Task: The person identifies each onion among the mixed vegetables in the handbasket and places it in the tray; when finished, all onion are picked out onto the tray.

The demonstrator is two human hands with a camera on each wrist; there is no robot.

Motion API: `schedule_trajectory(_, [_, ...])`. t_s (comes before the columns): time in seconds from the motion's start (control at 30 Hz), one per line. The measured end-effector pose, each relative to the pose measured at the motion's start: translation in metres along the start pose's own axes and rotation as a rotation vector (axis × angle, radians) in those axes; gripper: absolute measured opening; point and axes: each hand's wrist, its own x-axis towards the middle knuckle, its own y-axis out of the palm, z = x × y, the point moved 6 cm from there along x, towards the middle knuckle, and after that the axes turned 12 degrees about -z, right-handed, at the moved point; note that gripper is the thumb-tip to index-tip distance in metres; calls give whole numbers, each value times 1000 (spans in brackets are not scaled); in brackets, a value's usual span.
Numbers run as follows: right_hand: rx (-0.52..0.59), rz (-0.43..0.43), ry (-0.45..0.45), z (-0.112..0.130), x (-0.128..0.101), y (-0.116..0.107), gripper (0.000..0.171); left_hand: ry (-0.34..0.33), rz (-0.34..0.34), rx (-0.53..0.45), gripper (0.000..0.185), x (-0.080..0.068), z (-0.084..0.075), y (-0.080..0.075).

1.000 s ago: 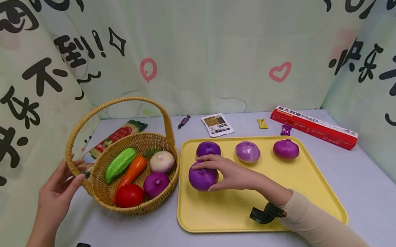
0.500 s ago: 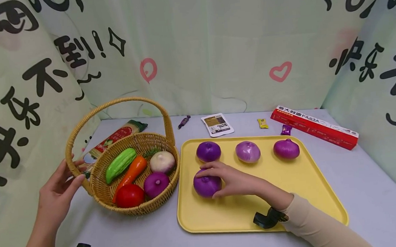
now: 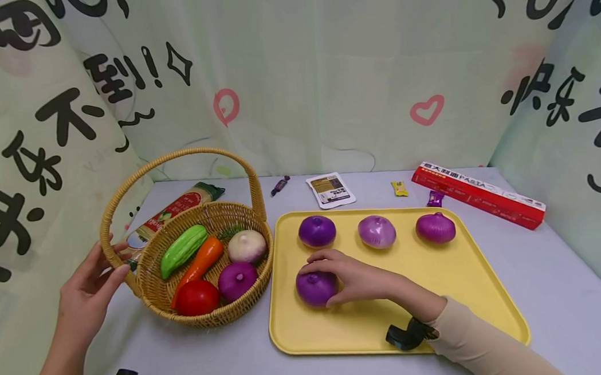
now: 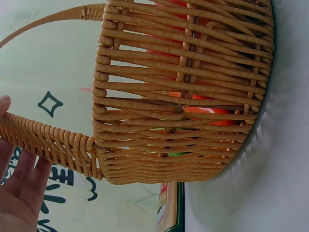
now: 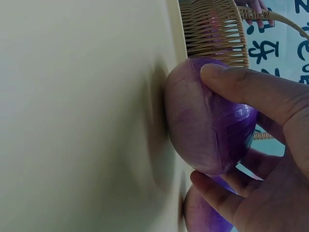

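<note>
My left hand (image 3: pixel 87 292) holds the handle of the wicker basket (image 3: pixel 155 302) near its left base, fingers behind and thumb in front. Inside the basket lie a green ridged gourd (image 3: pixel 184 251), an orange carrot (image 3: pixel 202 262), a red tomato (image 3: pixel 197 297), a purple onion (image 3: pixel 238 280) and a white-and-purple turnip (image 3: pixel 246 246). Over the left part of the yellow tray (image 3: pixel 391 325), my right hand (image 3: pixel 360 278) grips another purple onion (image 5: pixel 212 116) between thumb and fingers. In the right wrist view it sits at or just above the tray; contact is unclear.
Along the tray's back stand a dark purple onion (image 3: pixel 317 231), a paler onion (image 3: pixel 377 232) and a magenta onion (image 3: pixel 435 228). Behind are a red box (image 3: pixel 479 194), a white pouch (image 3: pixel 330 190) and small candies (image 3: pixel 399 188). A red-green packet (image 3: pixel 177 206) lies behind the basket.
My right hand has carried its onion nearer and slightly rightward over the tray, away from the dark onion behind. The left hand and basket have stayed put.
</note>
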Motion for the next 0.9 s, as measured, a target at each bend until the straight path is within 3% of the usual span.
schedule_trajectory(0.33, [37,-4,36,-8,-1,-3,74,-1,-5,8,62,0,1,0])
schedule_trajectory(0.9, [85,-90,52,-11,4,-30,75,7,-1,3,62,0,0,0])
